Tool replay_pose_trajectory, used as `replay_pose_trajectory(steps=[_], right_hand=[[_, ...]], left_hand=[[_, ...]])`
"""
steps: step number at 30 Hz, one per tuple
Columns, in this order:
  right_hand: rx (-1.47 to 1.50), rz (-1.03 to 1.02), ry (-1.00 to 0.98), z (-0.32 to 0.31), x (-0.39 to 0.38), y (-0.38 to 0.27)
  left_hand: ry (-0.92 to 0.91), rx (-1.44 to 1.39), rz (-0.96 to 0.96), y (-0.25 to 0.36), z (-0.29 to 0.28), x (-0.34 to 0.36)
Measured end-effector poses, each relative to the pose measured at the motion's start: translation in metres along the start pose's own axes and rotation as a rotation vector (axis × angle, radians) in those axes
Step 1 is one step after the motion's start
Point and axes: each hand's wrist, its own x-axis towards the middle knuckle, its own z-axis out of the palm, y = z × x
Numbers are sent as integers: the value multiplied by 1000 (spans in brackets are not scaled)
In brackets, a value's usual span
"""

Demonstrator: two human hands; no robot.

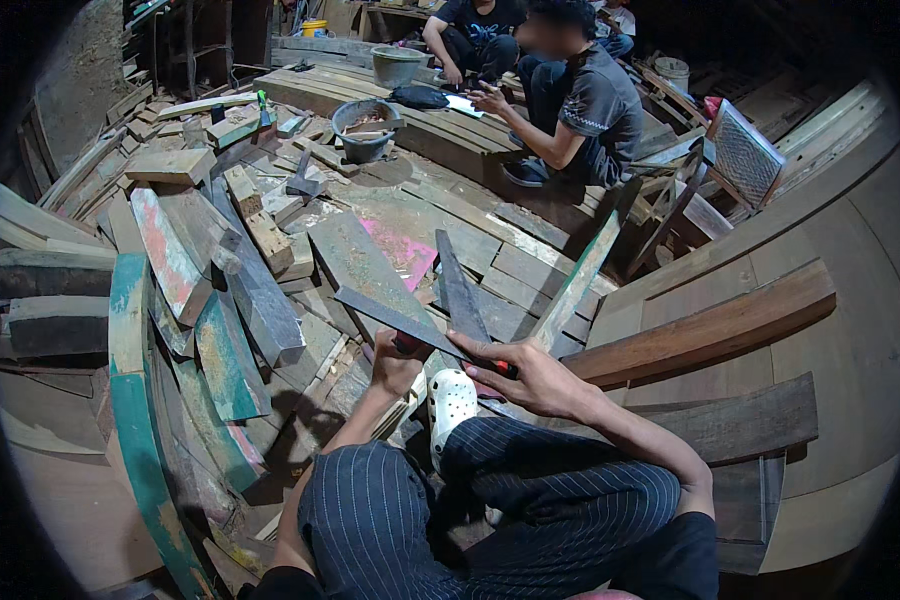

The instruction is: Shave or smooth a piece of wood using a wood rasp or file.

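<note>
My left hand (pixel 398 366) is closed around a dark grip with a hint of red, just under a long flat dark metal blade (pixel 388 315). That blade slants from upper left down to my right hand (pixel 535 378), whose fingers close on its near end. A red-and-black piece (pixel 505 369) shows beside the right fingers. Beyond my hands a tapering dark blade, like a handsaw's (pixel 459 285), points away from me; its near end is hidden by my right hand. Below the hands is my white perforated clog (pixel 452 405).
Wood offcuts (pixel 185 235) pile up at left, beside a curved green-painted beam (pixel 135 400). Brown curved timber (pixel 705 325) lies on panels at right. Ahead are a bucket (pixel 366 130), a pink sheet (pixel 402 248), and a seated person (pixel 595 115) with others behind.
</note>
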Motion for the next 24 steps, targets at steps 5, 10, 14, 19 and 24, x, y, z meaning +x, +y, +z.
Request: replay_pose_trajectory(steps=[5, 10, 14, 19, 24], right_hand=[[52, -12, -5, -1, 1, -6], [51, -16, -8, -1, 0, -6], [60, -6, -9, -1, 1, -6], [73, 9, -15, -1, 1, -6], [50, 16, -18, -2, 1, -7]], left_hand=[[4, -66, 33, -7, -4, -3], [34, -67, 34, -9, -1, 0], [17, 12, 50, -2, -2, 1], [22, 31, -3, 6, 0, 2], [-7, 102, -39, 16, -1, 1]])
